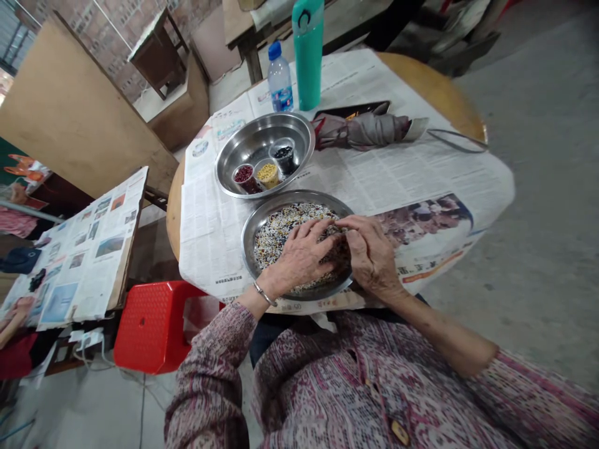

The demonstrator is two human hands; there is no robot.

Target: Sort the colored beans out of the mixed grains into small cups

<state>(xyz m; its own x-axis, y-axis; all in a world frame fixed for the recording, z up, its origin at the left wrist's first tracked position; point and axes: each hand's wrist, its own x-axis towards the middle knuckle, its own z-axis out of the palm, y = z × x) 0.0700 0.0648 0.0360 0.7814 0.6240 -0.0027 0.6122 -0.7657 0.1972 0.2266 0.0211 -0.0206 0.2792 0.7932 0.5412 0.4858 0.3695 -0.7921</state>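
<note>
A shallow metal plate point(247, 254) lies near the table's front edge, filled with mixed white, yellow and dark grains point(276, 240). My left hand point(304, 252) is over the grains with its fingers spread, the fingertips close to my right hand. At the plate's right rim, my right hand point(373, 259) has bent fingers and its thumb brought in; whatever lies between them is hidden. Behind the plate, a metal basin point(255, 134) holds a cup of red beans point(246, 179), a cup of yellow beans point(267, 174) and a cup of black beans point(284, 157).
Newspaper point(206, 231) covers the round table. At the back stand a water bottle point(281, 81) and a turquoise flask point(309, 59). A folded umbrella point(365, 132) lies right of the basin, by a dark tray point(353, 110). A red stool point(150, 327) stands left; another person's hand point(22, 305) shows far left.
</note>
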